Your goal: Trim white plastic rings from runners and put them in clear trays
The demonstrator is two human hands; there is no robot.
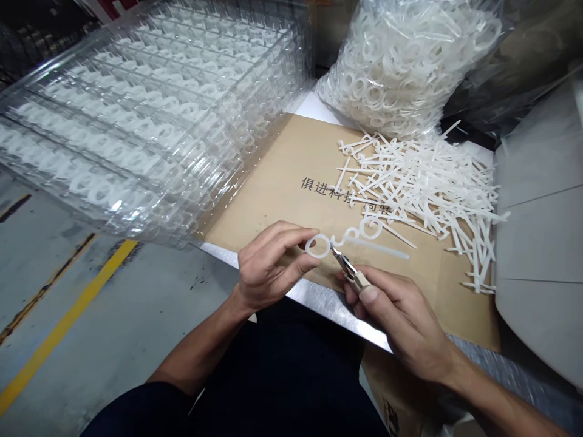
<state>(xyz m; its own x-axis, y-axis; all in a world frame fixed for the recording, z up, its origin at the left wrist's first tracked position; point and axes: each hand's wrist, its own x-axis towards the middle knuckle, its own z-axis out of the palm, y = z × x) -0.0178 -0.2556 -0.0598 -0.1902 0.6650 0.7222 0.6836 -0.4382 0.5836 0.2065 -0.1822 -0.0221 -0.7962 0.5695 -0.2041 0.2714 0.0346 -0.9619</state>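
Between the thumb and fingers of my left hand [276,261] a white plastic ring [317,256] is pinched near the table's front edge. My right hand [396,309] is wrapped round a pair of side cutters [348,270] with pale handles, and their tips touch or nearly touch the ring's right side. Just beyond the cutters a thin white strip [380,247] and another ring [371,228] show over the cardboard; whether these join the held ring I cannot tell.
A heap of white plastic sprues [423,182] covers the right of the cardboard sheet [268,182]. Behind it stands a clear bag of white rings [401,73]. Stacked clear trays [182,133] filled with white parts rise at the left. A grey curved panel [542,243] borders the right side.
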